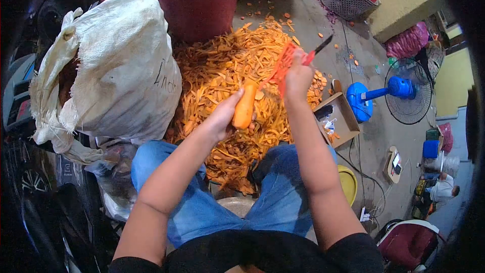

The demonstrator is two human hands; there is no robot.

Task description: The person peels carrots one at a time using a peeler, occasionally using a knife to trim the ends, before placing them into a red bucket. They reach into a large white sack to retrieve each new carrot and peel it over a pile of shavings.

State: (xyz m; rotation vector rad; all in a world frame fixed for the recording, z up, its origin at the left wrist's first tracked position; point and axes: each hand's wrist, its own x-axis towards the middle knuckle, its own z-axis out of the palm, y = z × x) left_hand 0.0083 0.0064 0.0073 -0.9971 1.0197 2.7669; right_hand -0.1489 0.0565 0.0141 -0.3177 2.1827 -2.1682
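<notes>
A carrot (244,107) is held in the left grip (227,115) above a heap of orange peelings (212,78), a red tool (308,58) with a dark blade (324,44) is clasped by the right grip (299,81) nearby, and a red tub (199,7) is seen beyond.

Two hands are at work: one left hand (226,115) and one right hand (299,80). Between them they hold two things, one carrot (244,107) and one red-handled tool (308,58). There is one heap of peelings (214,78), its strips too many to count. One white sack (121,65) stands on the left, one red tub (189,12) at the far side, and one grey basket (344,1) far right. To the right are one fan (401,87) and, as far as the dim edge shows, one other person (442,191).
</notes>
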